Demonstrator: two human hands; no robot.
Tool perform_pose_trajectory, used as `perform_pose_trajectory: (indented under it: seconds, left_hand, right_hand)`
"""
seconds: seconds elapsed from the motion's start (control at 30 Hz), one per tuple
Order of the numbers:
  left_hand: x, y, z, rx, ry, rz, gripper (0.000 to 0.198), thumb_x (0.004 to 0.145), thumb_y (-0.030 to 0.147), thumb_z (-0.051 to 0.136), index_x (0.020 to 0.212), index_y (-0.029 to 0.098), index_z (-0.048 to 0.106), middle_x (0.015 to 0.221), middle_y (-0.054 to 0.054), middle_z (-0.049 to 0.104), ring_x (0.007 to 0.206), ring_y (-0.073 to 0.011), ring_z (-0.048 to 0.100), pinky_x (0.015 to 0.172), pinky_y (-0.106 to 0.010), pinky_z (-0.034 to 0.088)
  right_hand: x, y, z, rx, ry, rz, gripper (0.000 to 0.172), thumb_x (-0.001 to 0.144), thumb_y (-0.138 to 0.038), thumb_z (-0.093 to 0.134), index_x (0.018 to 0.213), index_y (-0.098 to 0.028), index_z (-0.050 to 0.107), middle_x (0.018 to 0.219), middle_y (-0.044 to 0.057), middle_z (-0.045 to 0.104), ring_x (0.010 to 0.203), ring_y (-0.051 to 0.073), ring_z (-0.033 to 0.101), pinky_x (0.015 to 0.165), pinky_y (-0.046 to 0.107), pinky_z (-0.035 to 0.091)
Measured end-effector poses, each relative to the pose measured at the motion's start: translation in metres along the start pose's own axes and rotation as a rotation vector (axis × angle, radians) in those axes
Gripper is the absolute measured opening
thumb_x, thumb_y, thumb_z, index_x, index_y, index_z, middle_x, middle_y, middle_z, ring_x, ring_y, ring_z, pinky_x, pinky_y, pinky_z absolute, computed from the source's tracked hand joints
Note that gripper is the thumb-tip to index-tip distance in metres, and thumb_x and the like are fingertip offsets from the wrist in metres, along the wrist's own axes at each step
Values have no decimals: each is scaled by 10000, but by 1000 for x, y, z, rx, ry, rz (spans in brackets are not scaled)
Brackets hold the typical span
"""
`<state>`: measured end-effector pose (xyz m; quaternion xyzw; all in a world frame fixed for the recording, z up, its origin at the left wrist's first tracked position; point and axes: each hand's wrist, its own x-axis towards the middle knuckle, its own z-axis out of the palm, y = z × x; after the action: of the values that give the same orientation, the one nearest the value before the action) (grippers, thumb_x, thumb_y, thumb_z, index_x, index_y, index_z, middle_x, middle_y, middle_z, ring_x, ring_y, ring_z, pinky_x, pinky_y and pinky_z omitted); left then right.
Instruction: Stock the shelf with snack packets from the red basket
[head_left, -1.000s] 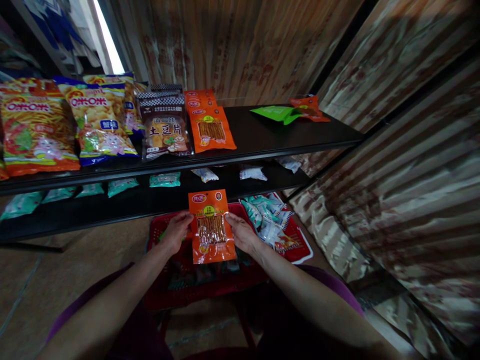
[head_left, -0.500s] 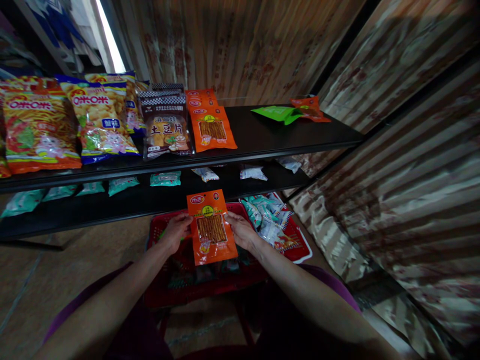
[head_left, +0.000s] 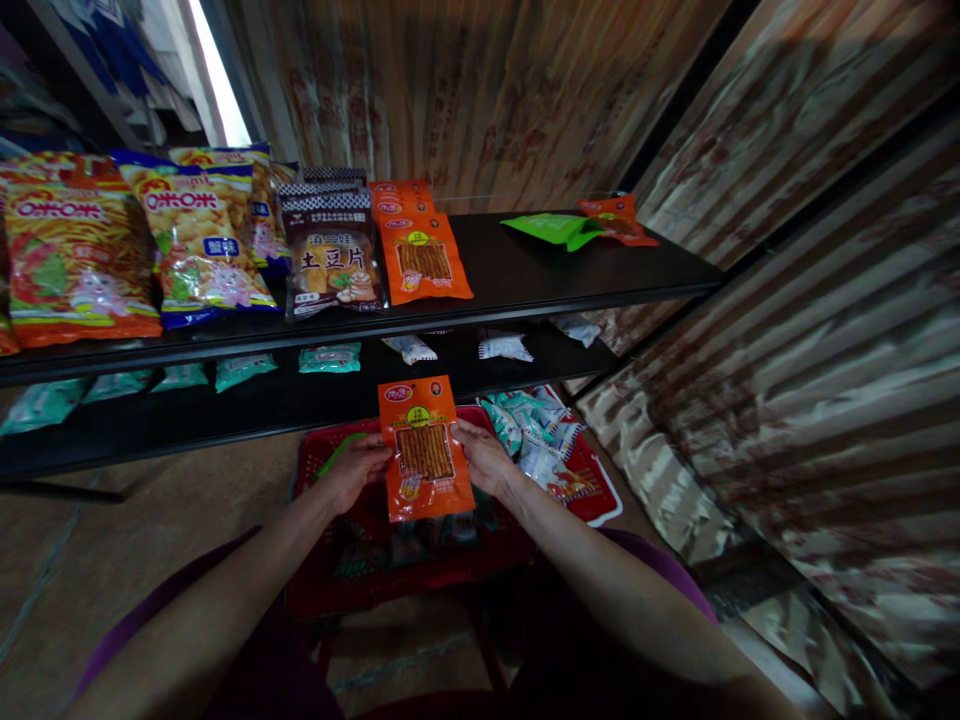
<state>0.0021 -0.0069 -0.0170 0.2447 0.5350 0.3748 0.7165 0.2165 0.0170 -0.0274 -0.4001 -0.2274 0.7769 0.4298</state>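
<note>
And we've got the orange packet, printed face toward us, side edges pinched by our left hand and our right hand! We hold it over the red basket, near the black shelf, where similar orange packets sit beside brown bags.

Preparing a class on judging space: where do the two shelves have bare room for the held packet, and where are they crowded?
Free: the upper shelf between the shelved orange packets and the green packet, and in front of the latter; the lower shelf along its front, before the teal packets. Crowded: the upper shelf's left, snack bags close together.
</note>
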Motion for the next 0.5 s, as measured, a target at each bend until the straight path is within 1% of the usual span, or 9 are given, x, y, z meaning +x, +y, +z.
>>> perform_pose_trajectory:
  seconds: [0.17,0.33,0.5]
  left_hand:
    - [-3,1,3,19,-24,-9,344,600,143,731,936,160,663,821,-36,713,696,-139,663,663,-256,511]
    - [-3,2,6,32,3,29,290,601,151,707,887,151,658,785,-28,701,663,-138,646,632,-260,505]
    - [-2,7,10,-13,43,71,276,599,140,681,873,169,655,721,1,686,627,-118,624,602,-233,480]
  right_hand:
    - [0,-1,-1,7,-17,1,185,711,-222,696,884,-165,664,782,31,737,704,191,691,735,358,538]
    - [-3,-6,2,16,-6,21,174,731,-171,658,905,-165,649,814,30,737,788,182,695,775,331,532]
    - [-16,-15,6,-37,-179,100,312,718,-167,676,1026,-172,629,929,43,731,834,176,693,824,338,520]
